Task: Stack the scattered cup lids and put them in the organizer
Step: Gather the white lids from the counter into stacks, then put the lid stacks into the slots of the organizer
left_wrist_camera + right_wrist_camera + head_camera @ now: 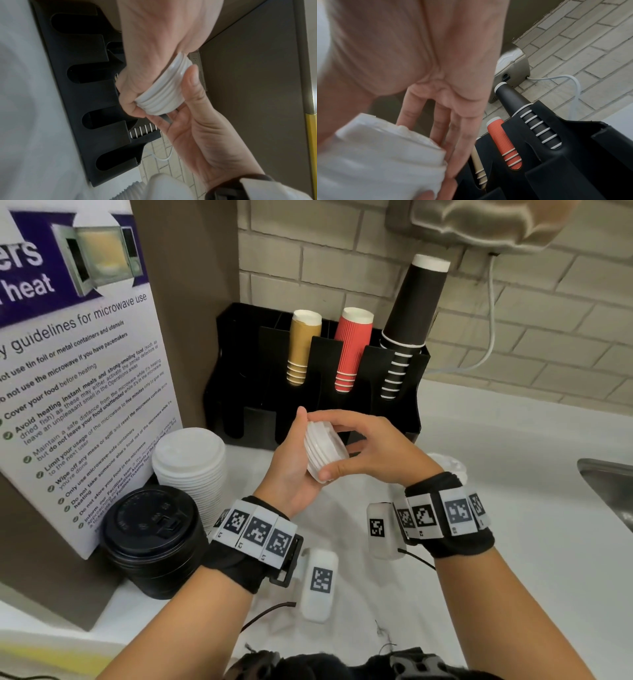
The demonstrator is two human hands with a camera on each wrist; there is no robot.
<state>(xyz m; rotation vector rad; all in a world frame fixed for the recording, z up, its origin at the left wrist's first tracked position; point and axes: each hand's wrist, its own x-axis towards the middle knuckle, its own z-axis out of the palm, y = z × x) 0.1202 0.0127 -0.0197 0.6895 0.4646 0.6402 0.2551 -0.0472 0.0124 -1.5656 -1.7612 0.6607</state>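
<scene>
We hold a white lid stack (325,451) between both hands, left hand (291,470) and right hand (373,448) each grasping it, before the black organizer (394,405). The sign (78,364) reads "guidelines for microwave use".

White counter (496,440), steel sink rim (606,484) cut into its right edge. Far centre against the brick wall: black organizer (239,392) standing on it. Left, by the leaning microwave sign (78,371): tall white lid stack (190,470), with a black lid stack (152,539) nearer and touching it. One clear lid (448,463) lies flat right of centre, mostly hidden.
</scene>
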